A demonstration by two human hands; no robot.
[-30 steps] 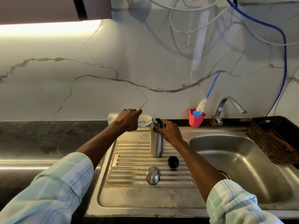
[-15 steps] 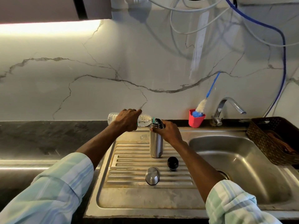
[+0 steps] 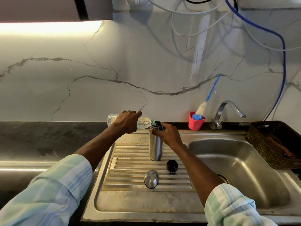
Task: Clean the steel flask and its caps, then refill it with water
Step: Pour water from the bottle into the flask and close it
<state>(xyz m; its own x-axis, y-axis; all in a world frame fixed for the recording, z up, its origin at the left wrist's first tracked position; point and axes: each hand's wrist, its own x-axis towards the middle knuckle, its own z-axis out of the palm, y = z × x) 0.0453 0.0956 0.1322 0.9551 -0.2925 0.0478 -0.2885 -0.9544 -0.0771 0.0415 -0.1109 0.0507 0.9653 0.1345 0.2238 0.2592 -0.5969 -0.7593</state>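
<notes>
Both hands are working at the steel flask (image 3: 155,144), which is standing upright on the ribbed drainboard (image 3: 130,162) just left of the sink basin (image 3: 244,168). Gripping the flask's open neck, the right hand (image 3: 167,135) is curling its fingers round the rim, so part of the mouth is hidden. Wrapping round a clear plastic bottle (image 3: 143,122), the left hand (image 3: 127,121) is holding it nearly level, with the bottle's mouth meeting the flask's opening; the hand is covering the bottle's middle, and any stream of water is too small to make out. Nearer the camera than the flask, 2 caps are lying on the drainboard apart from each other: a black inner cap (image 3: 172,166) and a steel outer cap (image 3: 151,179). Beyond the flask to the right, a red cup (image 3: 196,123) is holding a bottle brush (image 3: 202,109), beside the tap (image 3: 228,111). Farther right, a brown basket (image 3: 267,144) is being cut off by the frame edge, its contents unclear.
</notes>
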